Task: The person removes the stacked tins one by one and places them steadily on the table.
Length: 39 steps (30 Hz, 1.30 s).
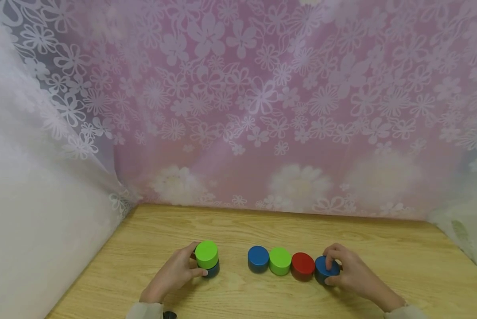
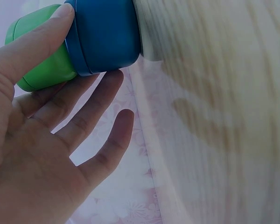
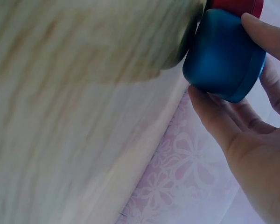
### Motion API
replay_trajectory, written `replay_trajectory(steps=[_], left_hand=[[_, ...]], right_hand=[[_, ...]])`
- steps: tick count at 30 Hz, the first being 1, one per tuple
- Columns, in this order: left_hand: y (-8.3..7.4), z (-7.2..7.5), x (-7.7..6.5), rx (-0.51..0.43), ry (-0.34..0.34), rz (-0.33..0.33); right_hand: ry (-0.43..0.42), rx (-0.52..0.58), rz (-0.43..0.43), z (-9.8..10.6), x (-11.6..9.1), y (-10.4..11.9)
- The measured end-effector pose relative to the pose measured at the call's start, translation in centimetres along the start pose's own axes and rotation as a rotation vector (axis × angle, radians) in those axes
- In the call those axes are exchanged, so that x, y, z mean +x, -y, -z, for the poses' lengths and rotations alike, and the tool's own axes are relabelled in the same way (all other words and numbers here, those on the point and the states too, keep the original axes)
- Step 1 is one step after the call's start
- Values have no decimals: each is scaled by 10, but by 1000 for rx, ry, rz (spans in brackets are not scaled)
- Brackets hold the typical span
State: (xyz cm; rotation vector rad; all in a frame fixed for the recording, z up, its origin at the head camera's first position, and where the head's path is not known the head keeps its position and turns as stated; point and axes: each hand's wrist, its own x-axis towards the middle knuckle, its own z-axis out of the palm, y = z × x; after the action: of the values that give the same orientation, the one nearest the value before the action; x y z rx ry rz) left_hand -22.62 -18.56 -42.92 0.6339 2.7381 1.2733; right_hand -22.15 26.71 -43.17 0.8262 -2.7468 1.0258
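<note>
On the left of the table in the head view, a bright green round lidded tin (image 1: 207,253) is stacked on a dark blue tin (image 1: 211,270). My left hand (image 1: 178,268) grips this stack from its left side. In the left wrist view the thumb tip lies at the seam between the green tin (image 2: 46,70) and the blue tin (image 2: 105,35), with fingers on the opposite side. My right hand (image 1: 351,272) holds another blue tin (image 1: 326,268), the last in a row, between thumb and fingers. In the right wrist view that blue tin (image 3: 221,56) stands against a red one (image 3: 238,5).
Left of the right-hand tin, the row continues with a red tin (image 1: 302,266), a green tin (image 1: 280,261) and a blue tin (image 1: 258,258), side by side. A small dark object (image 1: 169,315) shows at the bottom edge. Flowered curtain (image 1: 238,110) hangs behind the wooden table (image 1: 230,297).
</note>
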Motion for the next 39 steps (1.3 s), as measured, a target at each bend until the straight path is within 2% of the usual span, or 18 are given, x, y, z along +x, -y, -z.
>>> replay_trajectory(steps=[7,14,21,25,29,34,39], left_hand=[[0,0,0,-1,-3,-4],[-1,-1,0,1,-4,1],[0,-2,3,-2,-2,-3],[0,-2,3,-5,7,-6],[0,0,2,-39,44,10],[1,3,-1,-71,88,28],[3,3,-3,-67,98,22]], right_hand=[[31,-15,8,-1,1,-1],[93,77,-16,9,1,4],[26,102,26,18,13,17],[-52,114,47,16,22,27],[-115,118,67,11,29,36],[-128,157,93,4,40,47],[-122,183,100,-2,49,57]])
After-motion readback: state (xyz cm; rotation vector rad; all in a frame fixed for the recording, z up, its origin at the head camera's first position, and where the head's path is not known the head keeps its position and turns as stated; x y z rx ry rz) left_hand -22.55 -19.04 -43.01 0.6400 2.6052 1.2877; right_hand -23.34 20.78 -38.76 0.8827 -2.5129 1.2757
